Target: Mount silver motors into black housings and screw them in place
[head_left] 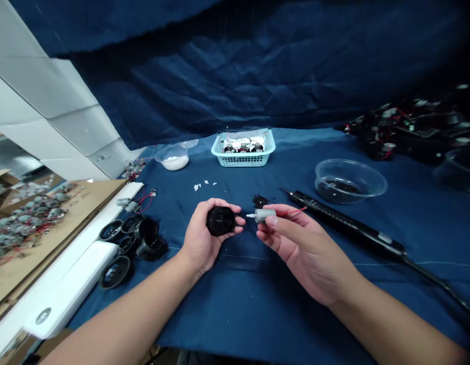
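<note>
My left hand [204, 235] is curled around a round black plastic housing [220, 221], held above the blue cloth. My right hand [295, 241] pinches a small silver motor [264, 215] with thin red wires trailing from its back; the motor's white shaft tip points left toward the housing, a short gap apart. Both hands hover over the middle of the table.
Several black ring housings [132, 241] lie at the left. A black electric screwdriver [345, 227] with its cable lies to the right, near a clear bowl [350, 181]. A light blue basket [243, 147] of motors stands behind. Black screws [260, 201] are scattered nearby. A cardboard tray [37, 228] of motors is far left.
</note>
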A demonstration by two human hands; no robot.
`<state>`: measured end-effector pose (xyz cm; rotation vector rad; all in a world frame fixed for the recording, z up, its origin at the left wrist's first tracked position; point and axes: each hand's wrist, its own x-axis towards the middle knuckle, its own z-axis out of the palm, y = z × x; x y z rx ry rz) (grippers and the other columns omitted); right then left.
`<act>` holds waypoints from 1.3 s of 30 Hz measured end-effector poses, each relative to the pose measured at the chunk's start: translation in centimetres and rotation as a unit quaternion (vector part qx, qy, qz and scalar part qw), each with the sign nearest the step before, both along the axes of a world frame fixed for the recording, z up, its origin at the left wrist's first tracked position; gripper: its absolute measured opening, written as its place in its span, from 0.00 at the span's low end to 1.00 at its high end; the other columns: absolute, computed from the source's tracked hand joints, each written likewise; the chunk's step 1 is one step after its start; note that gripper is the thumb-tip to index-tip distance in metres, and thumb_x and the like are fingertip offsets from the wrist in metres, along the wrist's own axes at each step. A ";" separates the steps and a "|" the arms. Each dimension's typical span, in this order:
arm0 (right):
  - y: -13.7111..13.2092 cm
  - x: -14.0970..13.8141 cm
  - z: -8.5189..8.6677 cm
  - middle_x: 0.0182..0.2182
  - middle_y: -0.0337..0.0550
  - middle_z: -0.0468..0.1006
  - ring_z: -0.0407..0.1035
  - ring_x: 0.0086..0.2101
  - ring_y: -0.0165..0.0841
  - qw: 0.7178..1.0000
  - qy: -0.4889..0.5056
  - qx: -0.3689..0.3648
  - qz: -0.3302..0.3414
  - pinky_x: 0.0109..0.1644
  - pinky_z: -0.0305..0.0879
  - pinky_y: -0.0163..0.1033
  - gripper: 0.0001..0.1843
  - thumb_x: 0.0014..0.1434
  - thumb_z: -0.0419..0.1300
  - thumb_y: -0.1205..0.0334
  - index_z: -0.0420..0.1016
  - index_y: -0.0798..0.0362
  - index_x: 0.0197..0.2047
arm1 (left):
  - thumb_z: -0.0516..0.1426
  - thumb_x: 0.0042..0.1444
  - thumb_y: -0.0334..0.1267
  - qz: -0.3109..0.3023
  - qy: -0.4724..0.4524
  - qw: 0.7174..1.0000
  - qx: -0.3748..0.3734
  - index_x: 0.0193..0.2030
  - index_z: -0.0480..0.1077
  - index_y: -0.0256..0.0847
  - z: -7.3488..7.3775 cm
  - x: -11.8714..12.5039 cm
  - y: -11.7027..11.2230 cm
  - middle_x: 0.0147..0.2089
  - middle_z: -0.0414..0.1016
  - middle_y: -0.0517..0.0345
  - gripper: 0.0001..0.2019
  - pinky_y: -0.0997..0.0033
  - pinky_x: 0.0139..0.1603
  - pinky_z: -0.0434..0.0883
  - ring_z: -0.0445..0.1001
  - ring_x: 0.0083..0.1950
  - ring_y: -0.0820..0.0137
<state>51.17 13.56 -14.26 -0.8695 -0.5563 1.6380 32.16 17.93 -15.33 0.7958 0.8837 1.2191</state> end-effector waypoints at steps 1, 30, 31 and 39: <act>-0.1 -0.1 0.0 0.40 0.42 0.85 0.80 0.40 0.35 1.000 -0.006 -0.001 0.008 0.53 0.80 0.46 0.19 0.49 0.82 0.57 0.85 0.49 0.43 | 0.56 0.68 0.50 0.010 0.005 1.000 0.015 0.39 0.73 0.38 -0.1 0.0 -0.1 0.42 0.84 0.52 0.16 0.67 0.37 0.83 0.84 0.37 0.67; -1.6 -1.9 -1.3 0.40 0.40 0.86 0.83 0.38 0.31 0.994 -0.065 -0.004 0.085 0.48 0.82 0.35 0.16 0.54 0.82 0.54 0.85 0.48 0.41 | 0.52 0.77 0.42 0.030 0.139 0.905 0.402 0.46 0.71 0.40 -1.2 0.6 -2.5 0.47 0.81 0.50 0.11 0.53 0.53 0.79 0.82 0.49 0.60; -1.6 -1.9 -1.5 0.41 0.39 0.87 0.83 0.39 0.31 0.994 -0.067 0.000 0.085 0.48 0.82 0.36 0.16 0.53 0.82 0.55 0.85 0.47 0.41 | 0.50 0.78 0.42 0.027 0.120 0.909 0.399 0.46 0.70 0.40 -1.3 0.7 -2.7 0.46 0.81 0.49 0.12 0.51 0.54 0.79 0.82 0.50 0.59; -2.1 -2.1 -2.1 0.39 0.37 0.85 0.83 0.40 0.31 0.993 -0.070 0.026 0.094 0.50 0.82 0.37 0.15 0.56 0.81 0.56 0.84 0.47 0.42 | 0.48 0.80 0.41 0.044 0.112 0.912 0.392 0.46 0.68 0.41 -2.1 1.7 -3.6 0.47 0.82 0.49 0.12 0.50 0.54 0.80 0.83 0.52 0.59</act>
